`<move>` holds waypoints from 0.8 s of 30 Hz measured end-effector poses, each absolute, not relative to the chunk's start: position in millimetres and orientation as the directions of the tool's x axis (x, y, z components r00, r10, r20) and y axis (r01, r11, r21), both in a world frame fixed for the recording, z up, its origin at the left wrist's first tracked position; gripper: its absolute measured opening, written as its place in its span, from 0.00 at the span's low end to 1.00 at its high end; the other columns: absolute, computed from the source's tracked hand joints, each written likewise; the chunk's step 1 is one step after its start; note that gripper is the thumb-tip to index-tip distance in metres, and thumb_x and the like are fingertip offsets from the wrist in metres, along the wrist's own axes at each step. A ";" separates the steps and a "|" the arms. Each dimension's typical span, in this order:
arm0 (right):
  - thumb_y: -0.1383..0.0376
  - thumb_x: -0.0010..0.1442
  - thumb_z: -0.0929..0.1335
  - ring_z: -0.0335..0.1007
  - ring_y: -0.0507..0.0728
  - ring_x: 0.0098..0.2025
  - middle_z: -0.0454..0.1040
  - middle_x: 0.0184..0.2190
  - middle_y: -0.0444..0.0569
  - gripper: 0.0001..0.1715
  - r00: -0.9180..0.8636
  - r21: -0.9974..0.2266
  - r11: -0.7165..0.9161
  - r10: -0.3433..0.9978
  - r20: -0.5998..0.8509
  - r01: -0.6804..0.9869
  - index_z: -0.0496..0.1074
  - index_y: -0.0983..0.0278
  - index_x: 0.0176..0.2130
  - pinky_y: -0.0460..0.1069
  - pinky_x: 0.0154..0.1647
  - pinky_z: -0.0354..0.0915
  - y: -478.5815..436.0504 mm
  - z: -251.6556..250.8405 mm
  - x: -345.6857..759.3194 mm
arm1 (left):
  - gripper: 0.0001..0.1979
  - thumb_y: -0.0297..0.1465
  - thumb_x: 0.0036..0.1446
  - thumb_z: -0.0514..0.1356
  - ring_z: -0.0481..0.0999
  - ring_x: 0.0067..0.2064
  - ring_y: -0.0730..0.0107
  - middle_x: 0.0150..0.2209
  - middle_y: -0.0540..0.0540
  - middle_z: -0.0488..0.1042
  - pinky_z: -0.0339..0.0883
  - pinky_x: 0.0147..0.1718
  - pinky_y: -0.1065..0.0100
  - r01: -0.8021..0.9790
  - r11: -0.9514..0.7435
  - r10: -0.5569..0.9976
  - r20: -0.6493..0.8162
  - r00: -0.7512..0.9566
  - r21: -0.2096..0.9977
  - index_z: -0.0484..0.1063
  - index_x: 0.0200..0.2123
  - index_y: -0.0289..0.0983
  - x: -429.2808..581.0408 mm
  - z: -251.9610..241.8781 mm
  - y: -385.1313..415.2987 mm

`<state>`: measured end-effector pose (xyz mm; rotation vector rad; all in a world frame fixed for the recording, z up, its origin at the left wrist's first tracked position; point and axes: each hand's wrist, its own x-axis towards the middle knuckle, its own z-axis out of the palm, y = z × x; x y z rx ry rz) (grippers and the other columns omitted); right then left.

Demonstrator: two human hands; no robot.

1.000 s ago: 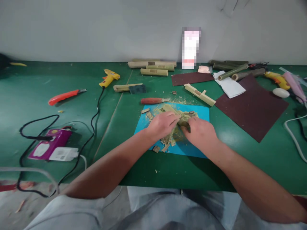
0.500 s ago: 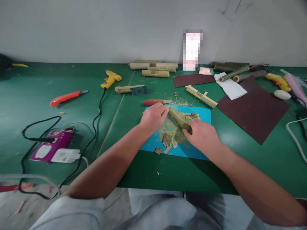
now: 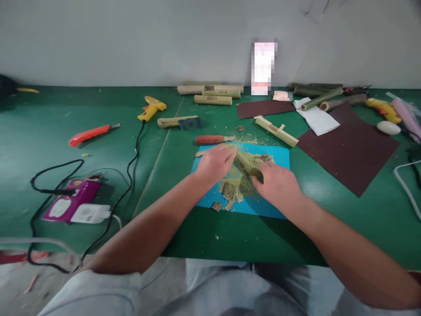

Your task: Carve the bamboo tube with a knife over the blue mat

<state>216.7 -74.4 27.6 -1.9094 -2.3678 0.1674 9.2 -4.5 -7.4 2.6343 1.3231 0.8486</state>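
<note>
left forearm (image 3: 148, 226) slants forward and inward | left hand (image 3: 214, 162) back up, fingers bent | right forearm (image 3: 348, 245) slants likewise | right hand (image 3: 279, 181) back up, fingers curled | hands near, apart

Blue sheet (image 3: 280, 157), glue gun (image 3: 151, 109) on green table (image 3: 319, 182)

From head height, the one view faces forward and down, past the lap (image 3: 237, 289), across the counter (image 3: 171, 158) to the wall (image 3: 148, 44).

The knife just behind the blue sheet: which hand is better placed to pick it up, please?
Probably the left hand: it is just in front of the knife. The right hand is farther away, gripping the near end of the bamboo piece.
</note>
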 end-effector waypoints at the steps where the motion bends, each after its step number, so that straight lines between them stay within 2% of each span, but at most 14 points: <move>1: 0.58 0.67 0.66 0.76 0.61 0.38 0.79 0.37 0.57 0.14 -0.212 -0.145 0.210 0.977 0.001 0.967 0.75 0.65 0.39 0.51 0.32 0.59 -74.3 27.5 216.7 | 0.15 0.33 0.72 0.52 0.77 0.36 0.65 0.33 0.44 0.76 0.72 0.36 0.65 0.686 -0.664 0.736 0.426 0.527 0.298 0.78 0.41 0.36 14.8 -6.3 -11.1; 5: 0.61 0.66 0.65 0.75 0.60 0.37 0.79 0.36 0.56 0.12 -0.205 -0.158 0.201 0.979 -0.010 0.967 0.75 0.65 0.38 0.51 0.31 0.58 -73.7 27.3 216.8 | 0.16 0.31 0.72 0.50 0.77 0.35 0.65 0.32 0.44 0.76 0.71 0.33 0.65 0.562 -0.767 0.641 0.350 0.683 0.308 0.77 0.38 0.36 36.1 -4.8 -36.6; 9: 0.58 0.66 0.66 0.75 0.60 0.36 0.80 0.36 0.56 0.14 -0.198 -0.158 0.196 0.980 0.003 0.968 0.75 0.65 0.38 0.51 0.31 0.58 -73.6 26.7 217.2 | 0.14 0.32 0.72 0.52 0.79 0.40 0.63 0.37 0.43 0.79 0.74 0.39 0.63 0.644 -0.681 0.730 0.381 0.567 0.347 0.78 0.46 0.37 21.5 -7.7 -21.6; 13: 0.56 0.66 0.67 0.75 0.60 0.36 0.80 0.37 0.56 0.14 -0.196 -0.170 0.193 0.981 -0.002 0.966 0.75 0.65 0.39 0.51 0.31 0.58 -73.7 26.2 217.7 | 0.13 0.33 0.70 0.56 0.80 0.41 0.64 0.37 0.43 0.80 0.74 0.42 0.64 0.721 -0.584 0.794 0.448 0.412 0.372 0.81 0.44 0.37 -5.6 -9.9 4.1; 20: 0.57 0.66 0.67 0.75 0.61 0.37 0.79 0.36 0.56 0.13 -0.198 -0.178 0.196 0.980 0.009 0.964 0.75 0.64 0.38 0.52 0.32 0.59 -73.5 23.9 217.7 | 0.14 0.33 0.70 0.56 0.80 0.41 0.64 0.38 0.43 0.81 0.75 0.43 0.64 0.683 -0.601 0.787 0.454 0.417 0.415 0.81 0.47 0.36 -3.2 -11.0 -2.6; 24: 0.57 0.65 0.67 0.76 0.61 0.40 0.79 0.42 0.57 0.13 -0.207 -0.191 0.209 0.978 0.030 0.959 0.75 0.64 0.40 0.52 0.32 0.61 -74.1 22.0 218.0 | 0.13 0.33 0.68 0.57 0.81 0.43 0.63 0.40 0.43 0.82 0.75 0.45 0.62 0.667 -0.586 0.800 0.459 0.387 0.460 0.81 0.46 0.37 -0.3 -10.0 -3.9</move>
